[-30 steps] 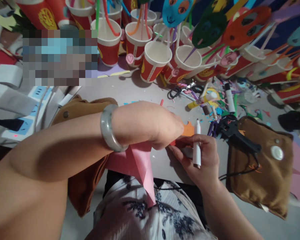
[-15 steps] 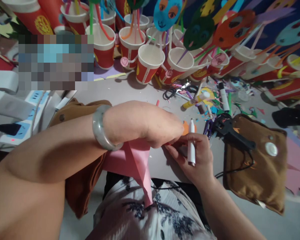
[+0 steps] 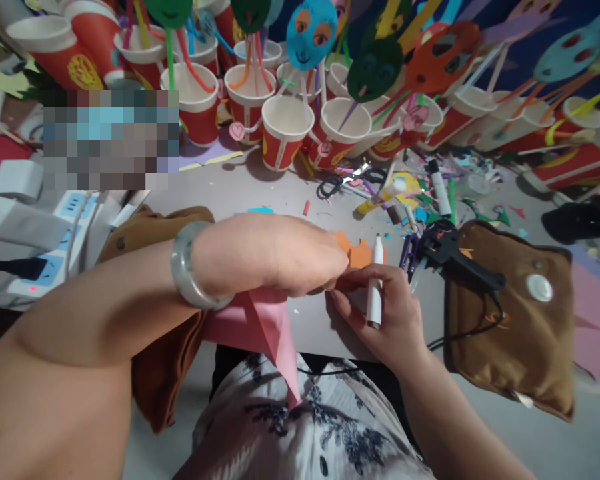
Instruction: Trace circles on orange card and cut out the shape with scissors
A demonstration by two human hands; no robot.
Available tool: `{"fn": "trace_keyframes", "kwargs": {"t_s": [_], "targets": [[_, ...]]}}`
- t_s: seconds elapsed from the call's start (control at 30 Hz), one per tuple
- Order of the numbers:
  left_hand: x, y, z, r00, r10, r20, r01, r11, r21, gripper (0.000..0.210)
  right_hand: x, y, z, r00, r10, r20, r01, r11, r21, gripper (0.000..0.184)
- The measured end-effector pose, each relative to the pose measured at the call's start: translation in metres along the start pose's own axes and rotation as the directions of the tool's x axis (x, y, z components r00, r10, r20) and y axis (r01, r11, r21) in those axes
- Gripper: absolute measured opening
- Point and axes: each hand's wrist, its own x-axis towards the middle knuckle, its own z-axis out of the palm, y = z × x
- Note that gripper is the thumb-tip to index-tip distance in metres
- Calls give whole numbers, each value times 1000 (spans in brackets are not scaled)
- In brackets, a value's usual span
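Observation:
My left hand, with a bangle at the wrist, is closed and bent over toward my right hand. Its fingertips are tucked under, so what they hold is hidden. In my right hand a white marker stands almost upright, while the thumb and fingertips meet the left fingers. Just beyond the two hands lies an orange paper cutout. A folded pink paper sheet pokes out beneath my left wrist, its corner hanging over the table's front edge.
Red paper cups with straws and paper faces line the back. Black scissors lie among paper scraps. At right, a black glue gun rests on a brown pouch. Chargers fill a power strip on the left.
Both hands have shifted slightly left in view, and the marker with them. More of the orange cutout shows now, and a blue paper piece appears behind my left hand.

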Motion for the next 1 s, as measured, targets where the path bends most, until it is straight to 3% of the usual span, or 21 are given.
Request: {"fn": "trace_keyframes", "kwargs": {"t_s": [0.1,0.37,0.67,0.83,1.0], "targets": [[1,1,-4,995,71,76,-77,994,83,28,-7,3,-4,999,-48,22,48,999,-11,30],[-1,-3,-3,992,38,121,-45,997,60,21,-24,13,-2,976,-213,35,213,977,21,38],[-2,7,1,994,-17,107,0,988,154,21,-24,19,0,949,-314,31,313,949,40,30],[-7,12,8,997,-36,70,23,985,173,23,-21,13,-16,970,-225,89,209,964,162,27],[-6,17,5,989,-95,109,79,986,146,22,-23,5,-30,1000,-6,6,4,941,338,43]]}}
